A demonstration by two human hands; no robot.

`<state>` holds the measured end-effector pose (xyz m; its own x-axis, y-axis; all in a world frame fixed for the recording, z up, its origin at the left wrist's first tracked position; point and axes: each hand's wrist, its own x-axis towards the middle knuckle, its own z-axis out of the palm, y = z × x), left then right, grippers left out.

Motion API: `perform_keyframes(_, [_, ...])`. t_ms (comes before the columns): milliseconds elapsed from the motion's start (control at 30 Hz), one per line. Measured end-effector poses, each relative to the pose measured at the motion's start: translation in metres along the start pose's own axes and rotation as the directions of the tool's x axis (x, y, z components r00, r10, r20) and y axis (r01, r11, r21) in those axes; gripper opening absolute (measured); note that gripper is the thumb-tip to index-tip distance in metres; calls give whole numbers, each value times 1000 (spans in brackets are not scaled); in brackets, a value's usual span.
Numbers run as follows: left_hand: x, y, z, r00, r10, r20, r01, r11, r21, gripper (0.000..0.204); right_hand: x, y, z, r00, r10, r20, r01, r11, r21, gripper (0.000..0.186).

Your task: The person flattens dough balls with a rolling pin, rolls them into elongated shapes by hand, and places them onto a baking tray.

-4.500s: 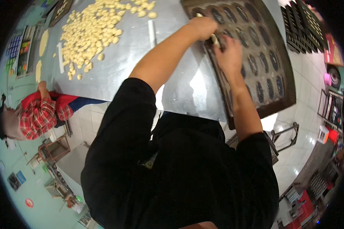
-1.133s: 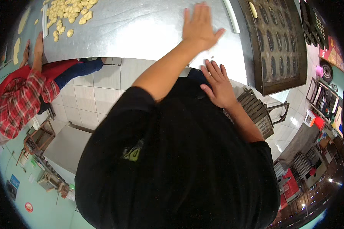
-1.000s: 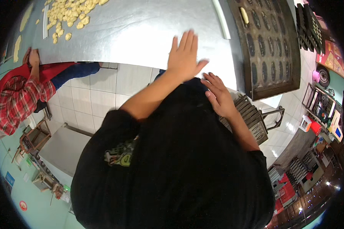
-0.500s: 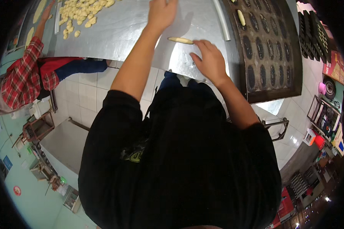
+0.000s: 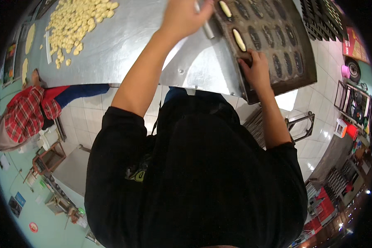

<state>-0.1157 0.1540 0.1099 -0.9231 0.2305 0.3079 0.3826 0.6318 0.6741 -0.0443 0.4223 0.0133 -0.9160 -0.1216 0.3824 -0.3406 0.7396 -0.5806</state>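
Note:
A pale, slim dough stick (image 5: 239, 40) lies lengthwise in a long mould slot of the dark baking tray (image 5: 252, 94). My right hand (image 5: 257, 71) is over the tray's near left part, at that stick's lower end. Its thumb and bent index finger are apart, with nothing gripped between them. Farther up the same column lies another dough stick (image 5: 225, 8). Reaching across the steel table, my left hand (image 5: 185, 17) is smeared by motion beside a metal bar (image 5: 208, 29). The top edge cuts off part of it, so its grip is hidden.
A heap of small dough pieces (image 5: 76, 27) covers the table's (image 5: 124, 49) far left. Flat dough strips (image 5: 29, 39) lie beyond it. A co-worker in a red plaid shirt (image 5: 22, 111) is at the left. Dark stacked racks (image 5: 320, 18) stand beyond the tray.
The dough stick from the table now lies in the tray, where my right hand has moved. My left hand has shifted right, toward the metal bar. The view has turned toward the tray.

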Motion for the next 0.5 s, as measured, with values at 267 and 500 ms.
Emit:
perform_keyframes(267, [49,-11,113,700,60,711,-284,938,200,21,33,14,18,927,143,346,-196,973,124,26])
perform_keyframes(500, [27,-30,77,947,195,254,-191,981,-38,13,20,-51,17,988,10,152,-12,1000,14,26])
